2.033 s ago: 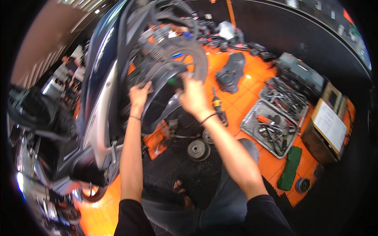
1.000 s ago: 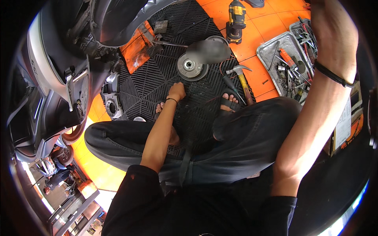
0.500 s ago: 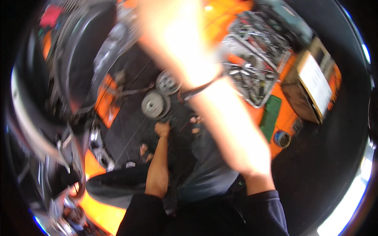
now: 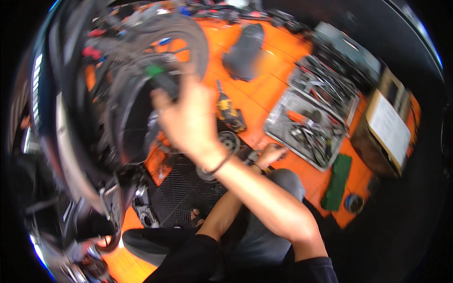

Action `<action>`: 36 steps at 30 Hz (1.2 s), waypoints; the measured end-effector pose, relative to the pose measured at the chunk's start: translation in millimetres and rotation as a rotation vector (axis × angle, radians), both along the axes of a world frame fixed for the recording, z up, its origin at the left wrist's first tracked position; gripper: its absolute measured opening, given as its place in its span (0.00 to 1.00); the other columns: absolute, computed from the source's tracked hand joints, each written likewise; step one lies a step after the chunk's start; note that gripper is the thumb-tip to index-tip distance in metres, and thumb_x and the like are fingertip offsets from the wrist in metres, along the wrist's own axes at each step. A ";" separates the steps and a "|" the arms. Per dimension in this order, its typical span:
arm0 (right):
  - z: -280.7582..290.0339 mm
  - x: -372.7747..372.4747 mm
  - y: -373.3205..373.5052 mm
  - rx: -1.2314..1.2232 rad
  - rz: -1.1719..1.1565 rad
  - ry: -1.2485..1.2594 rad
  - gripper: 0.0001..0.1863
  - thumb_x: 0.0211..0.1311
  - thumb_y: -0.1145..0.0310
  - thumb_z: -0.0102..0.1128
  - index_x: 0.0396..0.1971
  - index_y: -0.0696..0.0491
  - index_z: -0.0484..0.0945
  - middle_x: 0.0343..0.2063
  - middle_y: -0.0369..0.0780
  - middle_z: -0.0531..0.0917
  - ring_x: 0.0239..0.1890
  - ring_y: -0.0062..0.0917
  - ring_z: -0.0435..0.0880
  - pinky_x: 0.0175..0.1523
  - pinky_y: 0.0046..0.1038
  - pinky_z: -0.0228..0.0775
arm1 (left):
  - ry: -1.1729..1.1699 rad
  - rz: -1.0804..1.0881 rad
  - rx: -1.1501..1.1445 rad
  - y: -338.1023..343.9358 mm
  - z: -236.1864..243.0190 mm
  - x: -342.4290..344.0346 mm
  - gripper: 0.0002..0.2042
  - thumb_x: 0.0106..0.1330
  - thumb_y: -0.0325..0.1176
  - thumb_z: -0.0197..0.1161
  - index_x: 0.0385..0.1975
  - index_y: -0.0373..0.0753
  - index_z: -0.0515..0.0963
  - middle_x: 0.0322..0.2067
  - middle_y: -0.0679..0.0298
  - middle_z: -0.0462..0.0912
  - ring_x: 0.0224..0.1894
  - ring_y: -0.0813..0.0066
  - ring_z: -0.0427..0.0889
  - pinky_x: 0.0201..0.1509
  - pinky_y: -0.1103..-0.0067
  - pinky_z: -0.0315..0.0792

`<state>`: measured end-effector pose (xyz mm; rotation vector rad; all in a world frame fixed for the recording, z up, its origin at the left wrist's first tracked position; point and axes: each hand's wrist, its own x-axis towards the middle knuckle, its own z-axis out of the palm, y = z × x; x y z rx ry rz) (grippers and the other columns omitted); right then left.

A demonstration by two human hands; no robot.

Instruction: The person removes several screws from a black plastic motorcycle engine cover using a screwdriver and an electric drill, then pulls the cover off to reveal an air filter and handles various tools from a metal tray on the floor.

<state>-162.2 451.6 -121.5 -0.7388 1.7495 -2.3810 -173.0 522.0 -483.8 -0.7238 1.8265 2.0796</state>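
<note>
Right hand [image 4: 191, 118] — fingers clamped on a black-and-green object [image 4: 166, 84]; left hand [image 4: 272, 154] — can't tell; white sheet [image 4: 389, 125] unreadable

The orange tiled floor [image 4: 259, 101] carries a drill [image 4: 229, 111] and metal tray [image 4: 291, 103].

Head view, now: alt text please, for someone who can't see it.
The person's right hand, blurred, holds a dark, green-ended object near a motorbike. The left hand is beside a metal tool tray on orange floor tiles.
</note>
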 end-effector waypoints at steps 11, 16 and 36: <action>-34.5 -38.4 -46.9 0.038 0.002 0.042 0.20 0.59 0.66 0.69 0.48 0.62 0.81 0.36 0.49 0.88 0.39 0.29 0.88 0.48 0.30 0.77 | 0.633 0.168 -1.549 -190.4 320.9 72.2 0.08 0.51 0.29 0.68 0.31 0.35 0.82 0.33 0.58 0.81 0.39 0.60 0.79 0.44 0.68 0.72; -22.0 -38.4 -59.8 0.067 -0.011 0.070 0.20 0.59 0.65 0.68 0.48 0.60 0.81 0.37 0.51 0.87 0.43 0.34 0.87 0.50 0.33 0.76 | 0.808 0.077 -1.760 -246.2 378.7 82.5 0.14 0.51 0.25 0.58 0.39 0.38 0.80 0.46 0.57 0.78 0.54 0.54 0.73 0.60 0.63 0.65; -38.4 4.9 -89.4 0.132 0.035 -0.080 0.18 0.61 0.66 0.67 0.46 0.62 0.81 0.35 0.52 0.87 0.40 0.35 0.88 0.49 0.34 0.76 | 0.368 0.258 -1.698 -310.2 377.2 69.1 0.41 0.54 0.45 0.69 0.70 0.42 0.61 0.63 0.42 0.70 0.68 0.45 0.64 0.72 0.60 0.57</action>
